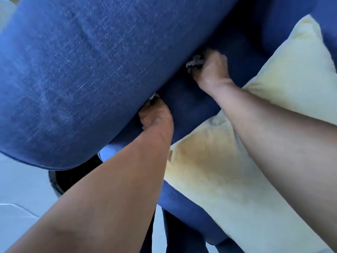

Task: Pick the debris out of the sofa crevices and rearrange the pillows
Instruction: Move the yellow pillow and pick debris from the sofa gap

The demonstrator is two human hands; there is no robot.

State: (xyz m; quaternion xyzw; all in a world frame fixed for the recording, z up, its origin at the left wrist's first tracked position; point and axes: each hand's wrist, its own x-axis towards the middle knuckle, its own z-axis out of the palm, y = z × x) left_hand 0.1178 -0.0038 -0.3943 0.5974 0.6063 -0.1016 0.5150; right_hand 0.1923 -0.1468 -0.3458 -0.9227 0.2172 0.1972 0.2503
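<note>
two bare forearms, no sleeves in view. left hand and right hand: no rings, watch or bands visible at wrists. fingers mostly hidden, blurred; nails cannot be made out.

left hand fingers hidden, debris blurred

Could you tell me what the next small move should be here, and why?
Probably lift the right hand out of the crevice: its fingers are curled round pale crumpled debris by the blue armrest. A dark bin shows below. The left hand also seems to pinch a pale scrap.
</note>
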